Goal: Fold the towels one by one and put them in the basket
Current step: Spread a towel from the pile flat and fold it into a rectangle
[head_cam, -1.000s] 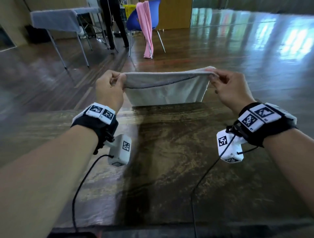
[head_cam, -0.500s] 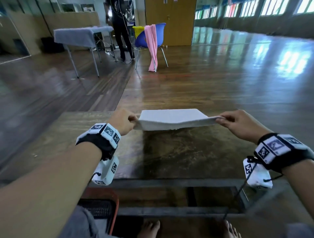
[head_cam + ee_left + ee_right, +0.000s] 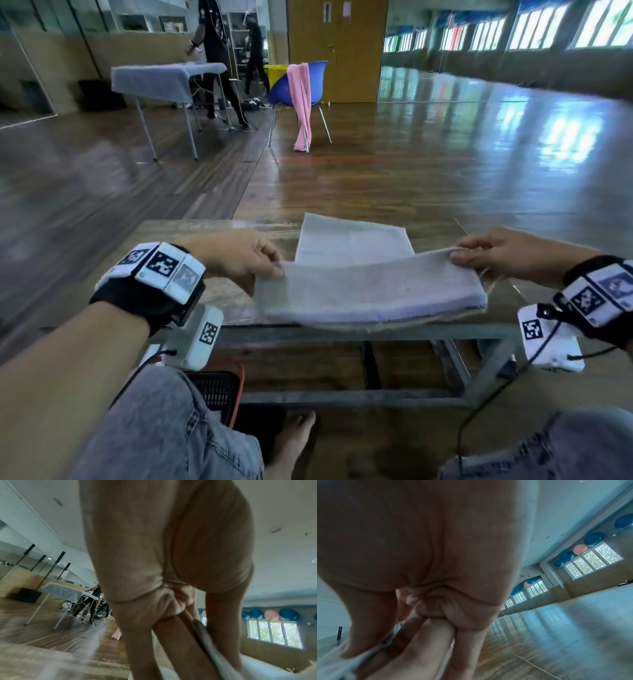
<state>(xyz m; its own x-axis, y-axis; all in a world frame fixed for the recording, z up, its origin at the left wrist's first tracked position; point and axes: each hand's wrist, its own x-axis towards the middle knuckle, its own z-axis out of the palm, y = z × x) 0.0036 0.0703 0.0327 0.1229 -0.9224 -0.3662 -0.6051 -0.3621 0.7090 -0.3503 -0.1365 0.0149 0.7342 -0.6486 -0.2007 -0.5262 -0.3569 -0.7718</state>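
Note:
A light grey towel (image 3: 370,291) lies on the wooden table (image 3: 191,240). Its far part is flat and its near part is doubled over, reaching the table's near edge. My left hand (image 3: 279,269) pinches the folded layer's left corner, and my right hand (image 3: 457,255) pinches its right corner, slightly lifted. In the left wrist view the towel (image 3: 211,646) edge sits between thumb and fingers. The towel (image 3: 332,666) shows the same way under the right thumb. A black mesh basket (image 3: 219,390) with an orange rim stands on the floor under the table's left side, partly hidden by my knee.
A blue chair (image 3: 291,89) draped with a pink towel (image 3: 301,102) stands on the floor beyond the table. Farther left are a grey-covered folding table (image 3: 164,78) and a standing person (image 3: 212,51). My knees and bare feet are below the table's metal frame (image 3: 342,397).
The towel hung in the air between my hands; I lowered it onto the table, then drew the pinched edge back toward me, doubling it over.

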